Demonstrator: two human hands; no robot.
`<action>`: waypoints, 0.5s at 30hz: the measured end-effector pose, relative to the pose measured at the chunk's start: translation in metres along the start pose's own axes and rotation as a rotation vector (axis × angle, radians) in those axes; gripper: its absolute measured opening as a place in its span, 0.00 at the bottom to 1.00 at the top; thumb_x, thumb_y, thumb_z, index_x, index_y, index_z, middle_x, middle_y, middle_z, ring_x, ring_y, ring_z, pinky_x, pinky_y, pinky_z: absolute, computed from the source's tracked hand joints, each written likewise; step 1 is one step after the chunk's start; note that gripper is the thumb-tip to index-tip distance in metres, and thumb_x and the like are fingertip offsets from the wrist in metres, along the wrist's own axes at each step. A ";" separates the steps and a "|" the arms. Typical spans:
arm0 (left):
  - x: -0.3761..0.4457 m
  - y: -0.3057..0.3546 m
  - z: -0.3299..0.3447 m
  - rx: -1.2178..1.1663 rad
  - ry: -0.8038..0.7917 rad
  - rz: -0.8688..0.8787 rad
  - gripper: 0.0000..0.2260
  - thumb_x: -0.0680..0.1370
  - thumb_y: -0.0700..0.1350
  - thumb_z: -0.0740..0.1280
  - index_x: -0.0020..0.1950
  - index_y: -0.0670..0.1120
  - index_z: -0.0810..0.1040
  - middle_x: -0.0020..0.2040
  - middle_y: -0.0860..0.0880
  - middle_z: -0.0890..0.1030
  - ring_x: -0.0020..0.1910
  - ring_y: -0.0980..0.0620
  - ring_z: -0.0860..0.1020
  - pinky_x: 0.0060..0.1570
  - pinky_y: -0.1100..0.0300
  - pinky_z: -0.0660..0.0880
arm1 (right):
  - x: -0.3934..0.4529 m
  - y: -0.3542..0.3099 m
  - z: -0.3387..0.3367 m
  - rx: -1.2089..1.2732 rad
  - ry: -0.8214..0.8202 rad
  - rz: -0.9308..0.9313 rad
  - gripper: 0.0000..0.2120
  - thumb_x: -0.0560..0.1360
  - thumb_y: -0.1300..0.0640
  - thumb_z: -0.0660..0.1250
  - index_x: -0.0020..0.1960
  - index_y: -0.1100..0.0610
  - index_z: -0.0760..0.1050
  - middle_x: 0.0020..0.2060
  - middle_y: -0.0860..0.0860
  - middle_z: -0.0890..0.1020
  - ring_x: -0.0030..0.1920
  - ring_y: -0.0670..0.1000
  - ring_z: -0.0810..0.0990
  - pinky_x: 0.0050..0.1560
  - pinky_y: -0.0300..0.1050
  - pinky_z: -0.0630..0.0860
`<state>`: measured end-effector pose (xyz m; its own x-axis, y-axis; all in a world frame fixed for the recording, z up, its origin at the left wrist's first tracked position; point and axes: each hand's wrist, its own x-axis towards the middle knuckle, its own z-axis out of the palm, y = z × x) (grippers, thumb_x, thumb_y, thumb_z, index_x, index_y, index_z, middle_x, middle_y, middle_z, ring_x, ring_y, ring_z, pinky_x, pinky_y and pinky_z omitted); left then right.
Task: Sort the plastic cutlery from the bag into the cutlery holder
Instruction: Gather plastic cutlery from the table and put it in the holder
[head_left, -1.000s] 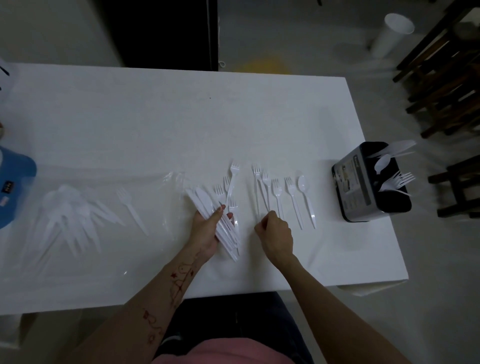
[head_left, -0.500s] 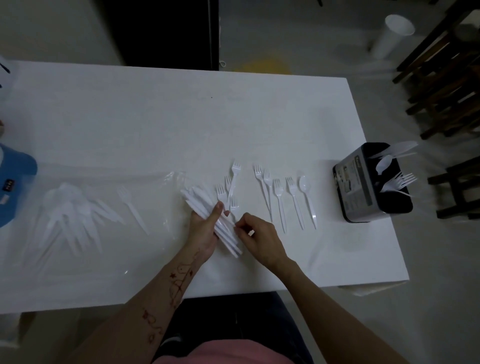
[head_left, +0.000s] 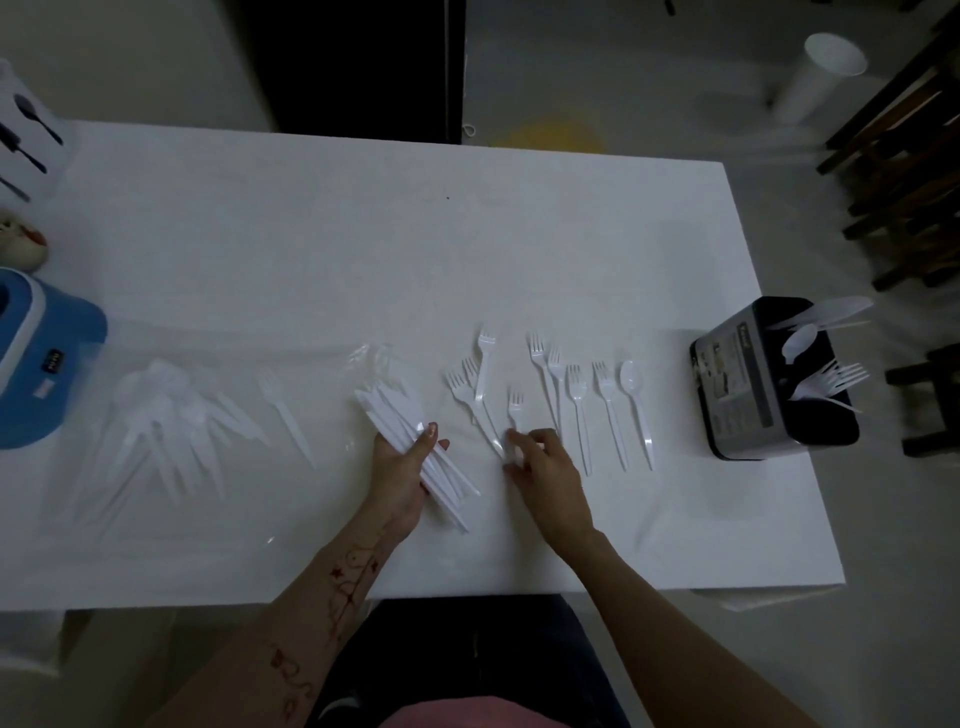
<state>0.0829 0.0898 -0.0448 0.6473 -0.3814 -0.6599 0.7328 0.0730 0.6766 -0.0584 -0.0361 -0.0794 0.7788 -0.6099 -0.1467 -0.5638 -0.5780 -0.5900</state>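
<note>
We see the left hand (head_left: 402, 467) with its fingers and thumb curled round a bundle of knives (head_left: 415, 441); the flat white plastic blades fan out past the fingertips, and the handles stick out below the palm. Just right of it, the right hand (head_left: 543, 465) lies over the table (head_left: 363, 249) with fingers spread and slightly bent, the tips touching the handle ends of a loose cluster of forks (head_left: 480, 387). We cannot tell whether those fingers actually pinch a fork. The forks are thin, white and glossy, tines pointing away from the hands. Right of the right hand, four more forks (head_left: 566, 395) lie in a neat row, then one spoon (head_left: 636, 405) with a rounded bowl. Further right, near the table edge, stands the holder (head_left: 748, 395), a dark boxy caddy with a printed label, spoons and forks poking from its compartments. Left of the left hand lies the bag (head_left: 171, 431), clear crinkled film with pale cutlery inside. At the far left sits a blue device (head_left: 52, 364).
</note>
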 end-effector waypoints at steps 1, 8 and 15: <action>-0.001 0.000 0.001 0.002 -0.006 -0.009 0.21 0.76 0.36 0.68 0.68 0.42 0.70 0.52 0.46 0.78 0.47 0.47 0.80 0.37 0.61 0.80 | 0.001 0.002 -0.002 -0.017 -0.002 0.006 0.21 0.75 0.61 0.70 0.67 0.54 0.74 0.57 0.53 0.74 0.50 0.54 0.78 0.48 0.45 0.78; -0.007 0.004 0.034 -0.081 -0.046 -0.009 0.10 0.78 0.35 0.65 0.54 0.49 0.76 0.49 0.48 0.80 0.48 0.49 0.80 0.37 0.61 0.80 | -0.015 -0.033 -0.025 0.456 0.113 0.247 0.22 0.80 0.37 0.53 0.66 0.48 0.70 0.61 0.48 0.75 0.57 0.45 0.76 0.59 0.43 0.76; -0.019 0.003 0.097 -0.109 -0.095 0.065 0.15 0.79 0.37 0.64 0.65 0.44 0.72 0.52 0.47 0.81 0.54 0.47 0.80 0.42 0.58 0.81 | 0.016 -0.069 -0.047 1.183 0.163 0.684 0.29 0.80 0.33 0.47 0.67 0.52 0.71 0.60 0.51 0.78 0.62 0.52 0.76 0.70 0.55 0.68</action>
<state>0.0530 0.0082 0.0011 0.6751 -0.4574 -0.5788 0.7118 0.1977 0.6740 -0.0204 -0.0313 -0.0041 0.3566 -0.6870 -0.6332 -0.1863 0.6118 -0.7687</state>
